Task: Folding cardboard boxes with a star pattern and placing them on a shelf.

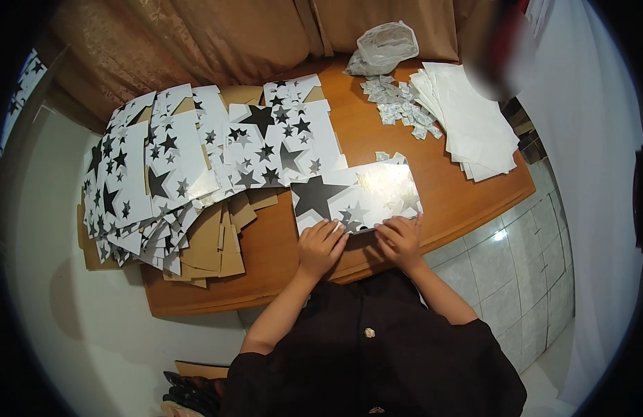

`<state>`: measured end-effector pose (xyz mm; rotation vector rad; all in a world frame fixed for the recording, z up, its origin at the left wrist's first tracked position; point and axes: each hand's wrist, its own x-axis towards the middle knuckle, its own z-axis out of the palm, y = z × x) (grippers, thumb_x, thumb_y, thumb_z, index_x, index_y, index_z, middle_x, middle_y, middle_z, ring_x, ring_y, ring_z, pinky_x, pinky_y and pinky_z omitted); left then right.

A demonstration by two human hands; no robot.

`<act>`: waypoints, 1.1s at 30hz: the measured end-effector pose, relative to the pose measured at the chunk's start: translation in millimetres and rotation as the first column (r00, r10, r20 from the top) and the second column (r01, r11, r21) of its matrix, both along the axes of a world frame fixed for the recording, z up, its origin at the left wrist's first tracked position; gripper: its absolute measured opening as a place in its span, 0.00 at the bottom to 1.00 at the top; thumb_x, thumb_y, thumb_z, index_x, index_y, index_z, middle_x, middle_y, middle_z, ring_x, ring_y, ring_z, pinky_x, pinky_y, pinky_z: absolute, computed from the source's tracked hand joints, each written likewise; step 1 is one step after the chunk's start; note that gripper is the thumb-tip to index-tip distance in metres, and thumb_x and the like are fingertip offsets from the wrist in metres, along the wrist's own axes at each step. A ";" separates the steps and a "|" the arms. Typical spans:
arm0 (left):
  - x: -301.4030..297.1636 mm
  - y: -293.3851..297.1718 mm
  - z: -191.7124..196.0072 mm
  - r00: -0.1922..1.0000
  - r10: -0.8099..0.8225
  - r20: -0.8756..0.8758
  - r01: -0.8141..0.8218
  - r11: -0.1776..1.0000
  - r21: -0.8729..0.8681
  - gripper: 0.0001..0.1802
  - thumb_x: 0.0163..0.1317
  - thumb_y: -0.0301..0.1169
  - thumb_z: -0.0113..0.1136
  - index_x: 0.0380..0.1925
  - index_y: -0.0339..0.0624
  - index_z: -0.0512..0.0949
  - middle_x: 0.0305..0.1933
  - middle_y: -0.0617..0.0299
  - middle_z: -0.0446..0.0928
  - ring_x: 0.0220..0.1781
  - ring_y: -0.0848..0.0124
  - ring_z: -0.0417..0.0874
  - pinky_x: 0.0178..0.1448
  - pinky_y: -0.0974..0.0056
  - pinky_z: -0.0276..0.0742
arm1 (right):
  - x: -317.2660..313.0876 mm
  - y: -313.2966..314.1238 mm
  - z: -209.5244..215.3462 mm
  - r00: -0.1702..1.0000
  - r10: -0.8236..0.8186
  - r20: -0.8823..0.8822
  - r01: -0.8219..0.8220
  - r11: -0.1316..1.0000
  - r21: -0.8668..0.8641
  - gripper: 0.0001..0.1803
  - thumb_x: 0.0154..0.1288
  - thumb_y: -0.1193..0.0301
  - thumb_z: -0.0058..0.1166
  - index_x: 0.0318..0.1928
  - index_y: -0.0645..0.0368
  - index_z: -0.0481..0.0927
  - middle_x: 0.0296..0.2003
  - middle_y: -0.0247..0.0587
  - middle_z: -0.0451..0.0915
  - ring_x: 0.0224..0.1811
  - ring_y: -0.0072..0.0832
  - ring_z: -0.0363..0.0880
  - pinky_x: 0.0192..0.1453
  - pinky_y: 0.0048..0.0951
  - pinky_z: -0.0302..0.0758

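Far left on the wooden table (467,201), I see a sprawling pile of flat star-printed cardboard sheets (161,181), white with black and grey stars, some turned brown side up and fanned out toward the table's near edge. More of the same sheets overlap toward the middle, reaching the curtain at the back.

Centre, near the front edge: one star-printed sheet (356,194) lies flat, glossy, one big black star at its left end. My left hand (320,244) sits on its near-left corner, fingers curled and close together, tips pressing the sheet's edge. My right hand (399,240) rests just beside it on the near-right part of the same edge, fingers bent and narrow, pressing down too. Neither hand lifts the sheet.

Behind and right: a scatter of small white sachets (398,104), a crumpled clear plastic bag (384,47) at the back, then a fanned stack of white paper sheets (471,125) at the table's right end. Tiled floor beyond.
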<state>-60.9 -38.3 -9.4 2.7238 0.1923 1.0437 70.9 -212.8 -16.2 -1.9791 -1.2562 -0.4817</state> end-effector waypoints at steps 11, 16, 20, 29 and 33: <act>16.2 -5.5 10.1 0.994 0.093 -0.052 -0.101 0.978 -0.181 0.16 0.39 0.44 0.71 0.19 0.48 0.75 0.27 0.68 0.72 0.37 0.67 0.74 0.44 0.60 0.60 | -8.4 13.3 -13.0 0.981 0.005 -0.195 0.000 1.000 0.023 0.07 0.48 0.67 0.65 0.30 0.46 0.82 0.34 0.28 0.75 0.46 0.30 0.71 0.67 0.54 0.42; 18.5 -6.7 15.3 0.990 0.101 -0.097 -0.119 0.972 -0.204 0.16 0.38 0.44 0.71 0.19 0.48 0.75 0.29 0.68 0.73 0.39 0.67 0.74 0.44 0.60 0.60 | -10.9 15.5 -8.6 0.937 -0.051 -0.344 0.054 0.999 0.000 0.12 0.49 0.68 0.63 0.37 0.47 0.80 0.35 0.29 0.74 0.50 0.34 0.67 0.67 0.56 0.42; 18.8 -6.7 15.6 0.985 0.113 -0.130 -0.138 0.968 -0.208 0.16 0.39 0.44 0.70 0.20 0.48 0.75 0.31 0.67 0.73 0.39 0.66 0.73 0.45 0.60 0.60 | -8.7 11.8 -11.3 0.942 -0.018 -0.336 0.005 0.999 -0.040 0.13 0.51 0.67 0.63 0.40 0.47 0.79 0.36 0.30 0.73 0.50 0.35 0.66 0.66 0.58 0.41; 9.9 -2.4 15.3 0.996 0.032 -0.085 -0.045 0.988 -0.151 0.17 0.43 0.47 0.69 0.32 0.53 0.82 0.34 0.68 0.75 0.42 0.68 0.74 0.47 0.60 0.61 | -9.0 16.0 -18.8 0.969 -0.045 -0.241 0.039 0.999 -0.032 0.06 0.52 0.66 0.63 0.33 0.45 0.83 0.36 0.29 0.73 0.48 0.32 0.68 0.64 0.55 0.45; 9.6 -2.6 15.2 0.995 0.038 -0.088 -0.051 0.987 -0.152 0.18 0.43 0.47 0.69 0.33 0.53 0.82 0.35 0.68 0.75 0.43 0.68 0.75 0.47 0.60 0.61 | -4.9 7.1 -22.9 0.992 0.024 -0.123 -0.025 1.000 -0.008 0.10 0.48 0.66 0.65 0.35 0.43 0.83 0.37 0.28 0.75 0.48 0.31 0.70 0.66 0.55 0.43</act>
